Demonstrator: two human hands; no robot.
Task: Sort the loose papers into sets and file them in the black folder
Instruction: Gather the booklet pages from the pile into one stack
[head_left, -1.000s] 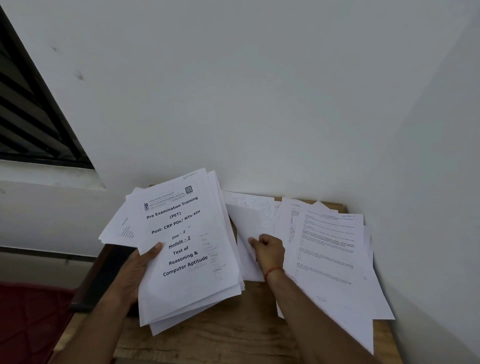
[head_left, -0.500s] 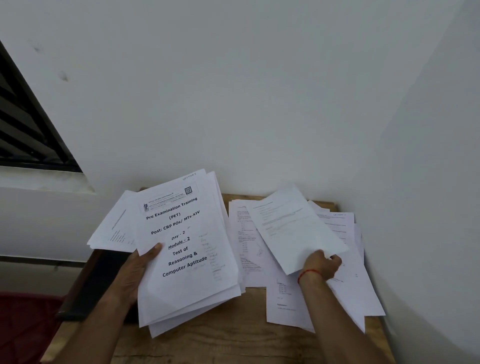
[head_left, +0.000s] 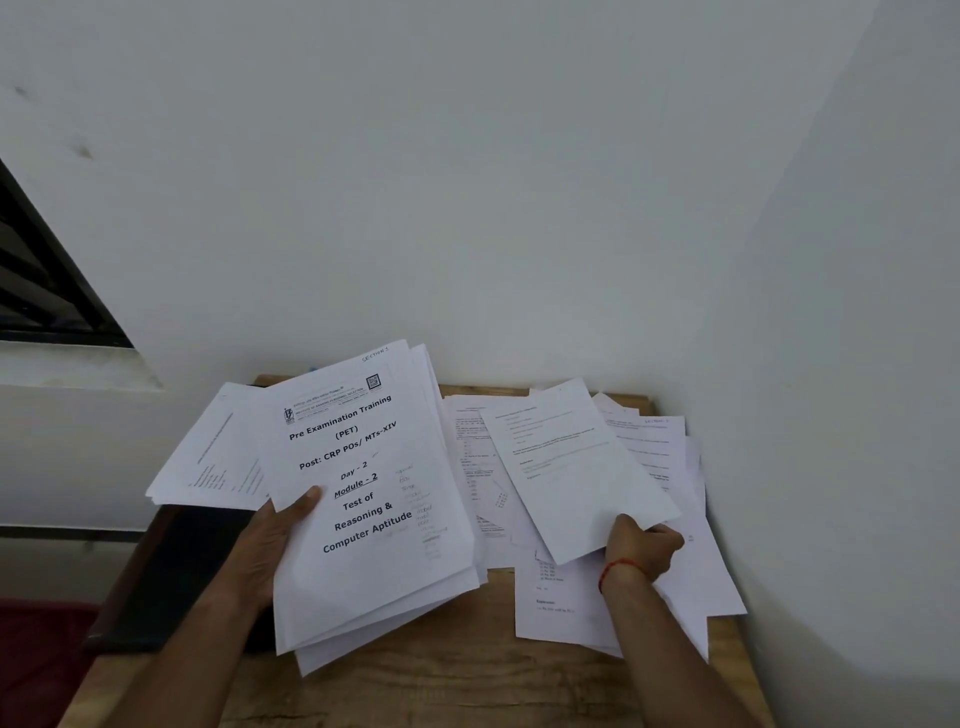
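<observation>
My left hand (head_left: 272, 540) grips a thick stack of printed papers (head_left: 374, 582) above the table's left side, thumb on the top sheet titled "Pre Examination Training". My right hand (head_left: 641, 545) pinches the lower corner of a single printed sheet (head_left: 576, 467) lifted over the loose papers (head_left: 675, 582) spread across the table's right side. The black folder (head_left: 171, 577) lies flat at the table's left edge, partly hidden under my left arm and the stack.
The wooden table (head_left: 441, 686) stands in a corner, with white walls (head_left: 519, 208) right behind and to the right. A dark window (head_left: 36, 280) is at upper left. Something dark red (head_left: 36, 660) lies below the table's left edge.
My right hand moved from the middle papers to the right, took one sheet by its corner and lifted it. The left hand kept holding its stack still.
</observation>
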